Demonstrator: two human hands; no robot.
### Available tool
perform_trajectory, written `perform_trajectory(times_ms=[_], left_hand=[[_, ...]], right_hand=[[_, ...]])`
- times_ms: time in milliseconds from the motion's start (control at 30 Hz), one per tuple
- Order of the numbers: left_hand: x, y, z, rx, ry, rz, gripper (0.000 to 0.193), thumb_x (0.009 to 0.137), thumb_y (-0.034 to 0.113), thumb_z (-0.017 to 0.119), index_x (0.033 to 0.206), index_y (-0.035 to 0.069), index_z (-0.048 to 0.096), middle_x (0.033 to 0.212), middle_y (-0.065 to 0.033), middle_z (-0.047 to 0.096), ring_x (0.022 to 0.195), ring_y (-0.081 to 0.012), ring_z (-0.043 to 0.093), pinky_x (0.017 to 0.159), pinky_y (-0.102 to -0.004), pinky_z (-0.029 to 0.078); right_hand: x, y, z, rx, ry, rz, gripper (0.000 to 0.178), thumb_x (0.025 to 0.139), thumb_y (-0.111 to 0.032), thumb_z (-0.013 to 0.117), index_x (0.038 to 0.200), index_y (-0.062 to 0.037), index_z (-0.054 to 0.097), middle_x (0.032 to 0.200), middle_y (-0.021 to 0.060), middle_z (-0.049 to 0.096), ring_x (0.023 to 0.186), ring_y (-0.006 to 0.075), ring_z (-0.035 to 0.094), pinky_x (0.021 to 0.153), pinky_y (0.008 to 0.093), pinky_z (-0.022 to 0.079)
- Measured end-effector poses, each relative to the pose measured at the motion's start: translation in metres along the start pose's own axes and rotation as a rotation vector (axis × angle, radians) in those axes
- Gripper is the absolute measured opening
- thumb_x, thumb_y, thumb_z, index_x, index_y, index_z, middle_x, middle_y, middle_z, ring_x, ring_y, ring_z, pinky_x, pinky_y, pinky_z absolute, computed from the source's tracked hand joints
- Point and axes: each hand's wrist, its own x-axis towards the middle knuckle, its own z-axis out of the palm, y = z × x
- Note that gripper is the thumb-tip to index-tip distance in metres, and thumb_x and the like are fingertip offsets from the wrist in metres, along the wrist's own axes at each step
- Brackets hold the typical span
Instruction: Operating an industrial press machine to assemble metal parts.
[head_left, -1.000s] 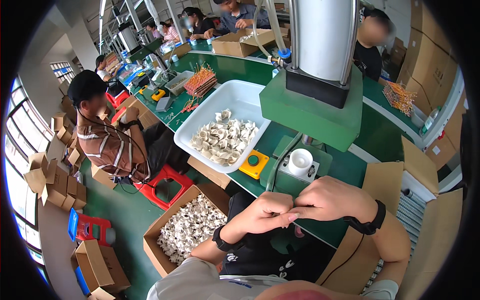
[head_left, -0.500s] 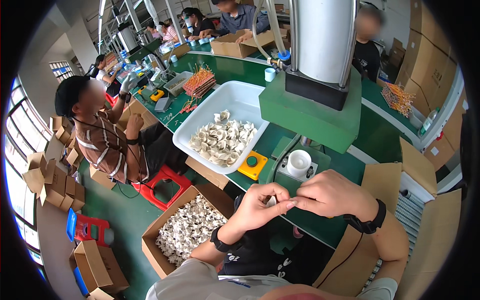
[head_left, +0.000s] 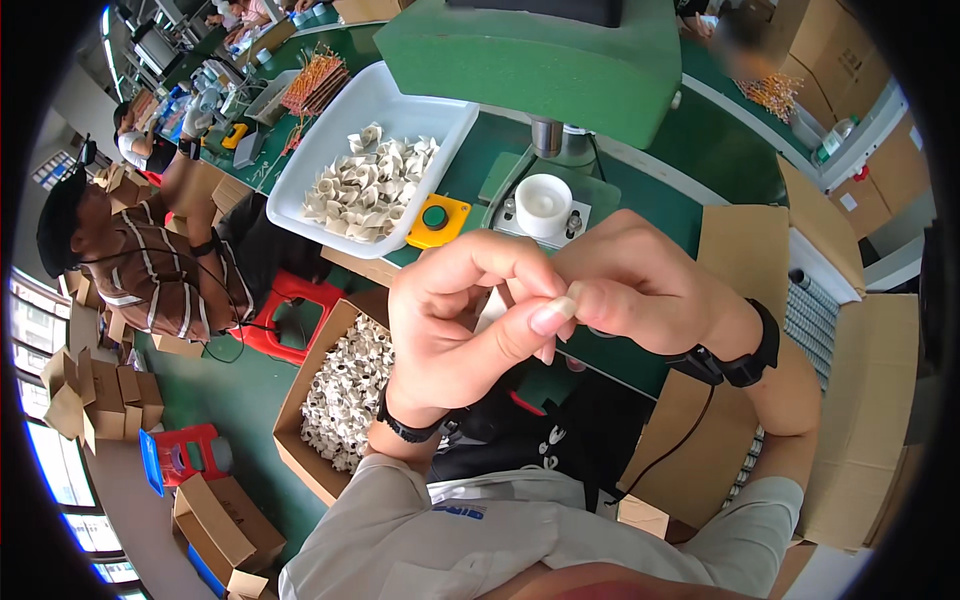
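Note:
My left hand (head_left: 440,315) is closed around a small white plastic part (head_left: 490,309), mostly hidden by the curled fingers. The thumb and fingertips of my right hand (head_left: 650,285) pinch together and meet my left thumb tip. Whatever lies between the right fingertips is too small or covered to make out. Both hands are raised in front of a round white fixture (head_left: 543,206) on a metal plate, beneath the green press head (head_left: 530,80). Left of the fixture sits a yellow button box (head_left: 438,221) with a dark green button.
A white tub (head_left: 285,205) of white parts stands on the green bench. Below it, an open carton (head_left: 298,455) holds many more. On my right, another open carton (head_left: 860,400) contains rows of pale cylinders. A co-worker (head_left: 135,260) sits at the left, near a red stool (head_left: 285,320).
My hands look larger and nearer to the camera, still pinched together. The view has tipped downward, so the press and the tub appear higher up and further left.

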Motion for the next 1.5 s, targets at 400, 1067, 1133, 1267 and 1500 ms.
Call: perform_trajectory(times_ms=[400,1067,1133,1267,1500], left_hand=[[0.000,0.002,0.011,0.010,-0.029,0.120,0.023,0.087,-0.004,0.070,0.106,-0.003,0.056,0.075,-0.0059,0.064,0.062,-0.0088,0.060,0.056,-0.0197,0.046],[0.001,0.018,0.019,0.087,-0.068,0.029,0.022,0.095,0.003,0.057,0.115,-0.007,0.060,0.076,-0.0066,0.065,0.058,-0.0098,0.060,0.058,-0.0230,0.048],[-0.001,0.025,0.020,0.081,-0.088,-0.002,0.022,0.096,0.004,0.055,0.114,-0.007,0.061,0.077,-0.0078,0.066,0.058,-0.0103,0.060,0.058,-0.0234,0.048],[-0.004,0.020,0.020,0.128,-0.056,-0.007,0.018,0.095,0.001,0.054,0.106,-0.009,0.064,0.077,-0.0107,0.067,0.056,-0.0119,0.061,0.056,-0.0238,0.049],[-0.001,0.003,0.010,0.178,0.036,-0.040,0.019,0.093,-0.002,0.049,0.100,-0.011,0.065,0.071,-0.0123,0.066,0.056,-0.0151,0.063,0.054,-0.0250,0.054]], right_hand=[[-0.004,-0.005,-0.002,0.019,-0.066,-0.057,0.049,0.101,-0.040,0.047,0.074,-0.0012,0.059,0.059,0.0071,0.054,0.051,0.0204,0.053,0.048,0.0307,0.038],[-0.002,-0.003,0.000,0.069,-0.064,-0.175,0.034,0.101,-0.025,0.050,0.088,0.0016,0.067,0.068,0.0084,0.064,0.058,0.0209,0.061,0.052,0.0313,0.046],[-0.001,-0.007,0.003,0.042,-0.071,-0.161,0.034,0.101,-0.024,0.049,0.088,0.0014,0.067,0.069,0.0084,0.065,0.058,0.0208,0.061,0.053,0.0316,0.046],[-0.003,-0.006,0.001,-0.073,-0.053,-0.134,0.032,0.101,-0.022,0.048,0.088,0.0003,0.067,0.069,0.0076,0.065,0.059,0.0203,0.061,0.055,0.0321,0.046],[-0.004,0.004,-0.001,-0.078,-0.058,-0.083,0.039,0.102,-0.028,0.044,0.084,-0.0045,0.069,0.064,0.0051,0.062,0.057,0.0185,0.059,0.056,0.0314,0.044]])
